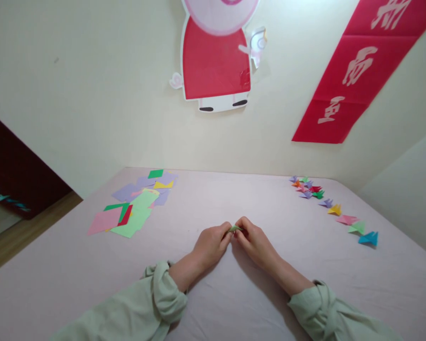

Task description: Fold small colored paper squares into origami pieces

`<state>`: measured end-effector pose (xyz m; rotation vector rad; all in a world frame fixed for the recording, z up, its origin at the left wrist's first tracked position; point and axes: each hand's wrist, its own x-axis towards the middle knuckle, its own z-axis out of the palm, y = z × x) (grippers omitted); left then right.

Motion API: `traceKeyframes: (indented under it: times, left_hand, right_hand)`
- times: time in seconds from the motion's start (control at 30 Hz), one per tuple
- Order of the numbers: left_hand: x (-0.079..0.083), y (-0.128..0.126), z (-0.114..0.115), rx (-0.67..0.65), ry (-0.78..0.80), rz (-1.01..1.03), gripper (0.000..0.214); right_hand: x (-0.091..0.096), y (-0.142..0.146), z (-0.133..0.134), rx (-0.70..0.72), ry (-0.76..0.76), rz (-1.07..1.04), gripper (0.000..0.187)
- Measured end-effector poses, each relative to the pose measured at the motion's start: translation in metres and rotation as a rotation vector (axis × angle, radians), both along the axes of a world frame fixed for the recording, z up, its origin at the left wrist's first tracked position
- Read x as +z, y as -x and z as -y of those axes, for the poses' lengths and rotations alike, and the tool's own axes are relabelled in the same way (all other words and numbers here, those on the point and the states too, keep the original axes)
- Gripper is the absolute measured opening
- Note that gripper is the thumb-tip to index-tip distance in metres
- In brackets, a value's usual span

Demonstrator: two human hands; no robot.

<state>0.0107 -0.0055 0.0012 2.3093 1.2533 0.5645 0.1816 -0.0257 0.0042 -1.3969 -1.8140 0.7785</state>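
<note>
A small piece of folded light green paper (235, 228) is pinched between my two hands, just above the middle of the pale pink surface (213, 303). My left hand (213, 241) grips its left end between thumb and fingers. At the other end, my right hand (253, 240) has its thumb and fingers closed on the same paper. Much of the paper is covered by my fingertips, so its exact folded shape cannot be made out.
Loose coloured paper sheets (138, 220) lie overlapping on the left. Along the right side runs a row of several small folded paper figures, the nearest a blue figure (369, 239). Behind the surface rises a wall (128, 118) with a cartoon cutout (216, 61) and a red banner (358, 85).
</note>
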Motion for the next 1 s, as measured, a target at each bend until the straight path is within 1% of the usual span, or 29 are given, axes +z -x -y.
traceKeyframes:
  times: [0.17, 0.27, 0.4, 0.5, 0.67, 0.77, 1.0]
  left_hand:
    - [-0.002, -0.001, -0.001, 0.025, 0.004, 0.031, 0.016]
    - [-0.001, -0.001, -0.001, 0.026, 0.014, 0.043, 0.016]
    - [0.002, 0.0, -0.001, 0.012, 0.026, 0.05, 0.022]
    - [0.002, 0.0, -0.002, -0.009, 0.036, 0.082, 0.022]
    - [0.005, -0.001, -0.002, 0.009, 0.049, 0.145, 0.026]
    - [0.008, -0.001, -0.001, 0.02, 0.059, 0.169, 0.028]
    - [0.008, -0.002, 0.0, 0.037, 0.046, 0.196, 0.029]
  right_hand:
    - [0.002, 0.001, 0.002, -0.019, -0.005, 0.144, 0.006]
    - [0.003, 0.002, 0.003, -0.017, -0.014, 0.171, 0.007]
    - [0.003, 0.003, 0.003, -0.006, -0.03, 0.188, 0.008]
    - [0.003, 0.002, 0.001, 0.002, -0.017, 0.128, 0.008]
    - [0.003, -0.001, -0.004, 0.016, 0.021, -0.038, 0.011]
    - [0.003, 0.0, -0.006, -0.037, 0.012, -0.086, 0.012]
    - [-0.002, 0.0, -0.008, -0.1, 0.1, -0.23, 0.011]
